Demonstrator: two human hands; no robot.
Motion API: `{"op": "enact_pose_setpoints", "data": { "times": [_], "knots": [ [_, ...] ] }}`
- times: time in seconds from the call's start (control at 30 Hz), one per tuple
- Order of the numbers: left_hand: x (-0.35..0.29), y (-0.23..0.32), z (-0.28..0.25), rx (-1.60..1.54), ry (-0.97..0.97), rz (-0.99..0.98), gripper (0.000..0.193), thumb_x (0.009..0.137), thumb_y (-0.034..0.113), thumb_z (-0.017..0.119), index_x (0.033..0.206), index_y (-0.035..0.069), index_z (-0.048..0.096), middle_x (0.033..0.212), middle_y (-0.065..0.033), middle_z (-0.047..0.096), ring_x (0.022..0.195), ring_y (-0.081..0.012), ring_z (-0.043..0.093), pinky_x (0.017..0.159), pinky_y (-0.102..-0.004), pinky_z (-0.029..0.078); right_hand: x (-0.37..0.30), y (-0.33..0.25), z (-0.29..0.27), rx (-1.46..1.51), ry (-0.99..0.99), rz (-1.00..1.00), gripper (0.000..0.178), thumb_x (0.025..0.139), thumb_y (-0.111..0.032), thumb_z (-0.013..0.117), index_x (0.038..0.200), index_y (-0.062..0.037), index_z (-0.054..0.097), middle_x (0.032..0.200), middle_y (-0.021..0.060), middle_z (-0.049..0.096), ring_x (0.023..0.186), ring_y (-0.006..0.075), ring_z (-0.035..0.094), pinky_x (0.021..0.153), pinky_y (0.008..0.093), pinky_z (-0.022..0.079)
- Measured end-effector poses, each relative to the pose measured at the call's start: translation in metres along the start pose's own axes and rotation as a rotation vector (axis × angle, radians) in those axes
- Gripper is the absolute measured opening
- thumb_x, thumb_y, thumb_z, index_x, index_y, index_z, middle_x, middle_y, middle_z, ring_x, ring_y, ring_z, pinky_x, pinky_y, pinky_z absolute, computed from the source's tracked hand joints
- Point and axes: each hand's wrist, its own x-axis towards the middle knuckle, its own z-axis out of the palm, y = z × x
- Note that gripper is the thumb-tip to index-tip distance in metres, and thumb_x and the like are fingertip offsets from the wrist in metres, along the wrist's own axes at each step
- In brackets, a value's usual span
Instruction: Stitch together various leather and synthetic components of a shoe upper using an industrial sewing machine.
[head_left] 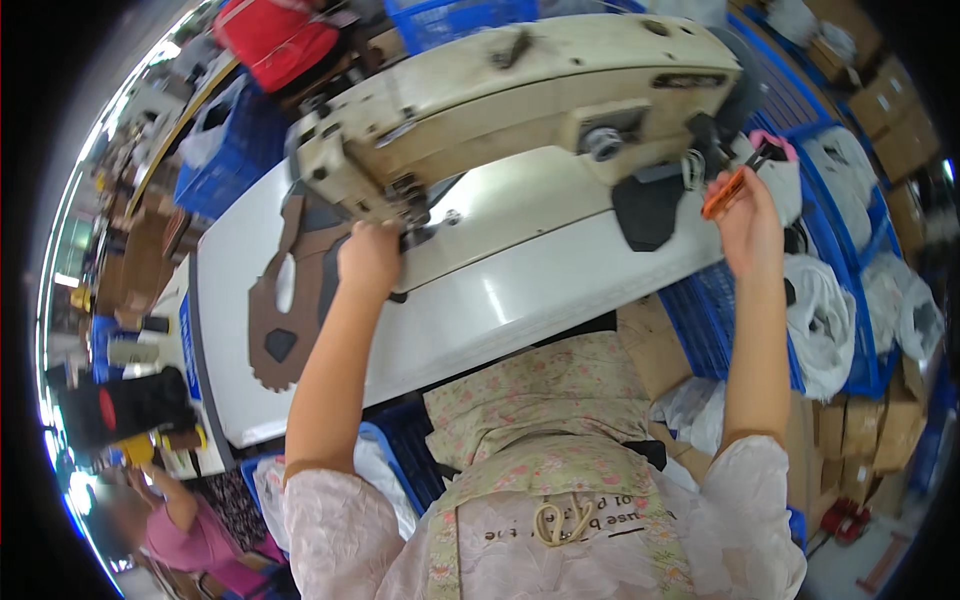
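A cream sewing machine [520,90] stands on a white table. My left hand [370,258] is closed by the needle and presser foot [408,195], its fingers curled at the edge of a brown cut piece [268,320]. That piece has an oval opening, a small dark patch and a notched edge; my fingertips are partly hidden. At the machine's right end, my right hand [750,225] is raised and closed around an orange-handled tool [722,196]. The tool's dark end points up and away; its exact kind is unclear. Beside it on the tabletop lies a black flat piece [643,213].
The white tabletop [480,300] extends in front of the machine. Blue crates [850,290] with white bags stand on the right, near cardboard boxes [885,125]. Another blue crate [235,150] is at the far left. A person in pink [195,530] sits at the lower left.
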Motion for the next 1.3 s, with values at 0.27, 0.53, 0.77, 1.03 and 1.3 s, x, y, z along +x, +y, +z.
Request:
{"op": "enact_pose_setpoints", "data": {
  "times": [0.27, 0.53, 0.77, 1.03, 1.3],
  "knots": [
    [-0.005, -0.003, 0.018, -0.005, 0.088, 0.020, 0.035, 0.089, 0.031, 0.053, 0.111, 0.007, 0.065, 0.119, -0.0113, 0.059, 0.118, -0.0245, 0.053, 0.095, -0.0420, 0.044, -0.127, 0.134, 0.231, -0.543, -0.805, -0.086, 0.065, 0.087, -0.009, 0.070, 0.144, -0.0057, 0.039, 0.090, 0.0014, 0.064, 0.073, 0.0105, 0.061, 0.070, 0.0253, 0.050],
    [-0.003, -0.012, 0.057, -0.289, 0.229, 0.050, 0.039, 0.089, 0.035, 0.052, 0.121, 0.014, 0.060, 0.135, -0.0197, 0.051, 0.127, -0.0294, 0.048, 0.107, -0.0437, 0.036, -0.117, 0.171, 0.296, -0.533, -0.502, -0.583, 0.087, 0.089, -0.012, 0.065, 0.150, 0.0034, 0.005, 0.109, 0.0126, 0.062, 0.068, 0.0148, 0.057, 0.062, 0.0250, 0.046],
    [-0.003, -0.009, 0.064, -0.688, 0.392, 0.104, 0.044, 0.086, 0.035, 0.056, 0.122, 0.010, 0.059, 0.133, -0.0222, 0.053, 0.125, -0.0312, 0.051, 0.105, -0.0440, 0.038, -0.102, 0.171, 0.265, -0.487, -0.615, -0.779, 0.037, 0.086, -0.011, 0.068, 0.118, -0.0033, 0.051, 0.097, 0.0111, 0.065, 0.063, 0.0157, 0.056, 0.055, 0.0276, 0.045],
    [-0.008, -0.040, 0.053, -0.161, 0.283, -0.091, 0.044, 0.086, 0.014, 0.051, 0.130, 0.009, 0.056, 0.138, -0.0187, 0.051, 0.131, -0.0294, 0.046, 0.108, -0.0439, 0.037, -0.103, 0.154, 0.214, -0.870, -0.733, -0.645, 0.037, 0.077, -0.021, 0.076, 0.107, -0.0074, 0.059, 0.084, 0.0067, 0.067, 0.072, 0.0216, 0.065, 0.060, 0.0348, 0.050],
    [-0.041, -0.100, 0.071, -0.201, 0.319, -0.112, 0.053, 0.079, 0.002, 0.052, 0.131, 0.006, 0.055, 0.140, -0.0204, 0.049, 0.131, -0.0312, 0.046, 0.109, -0.0423, 0.036, -0.130, 0.189, 0.228, -0.393, -0.709, 0.579, 0.038, 0.096, -0.039, 0.057, 0.108, -0.0035, 0.053, 0.086, 0.0054, 0.061, 0.061, 0.0128, 0.051, 0.053, 0.0282, 0.043]
  ]
}}
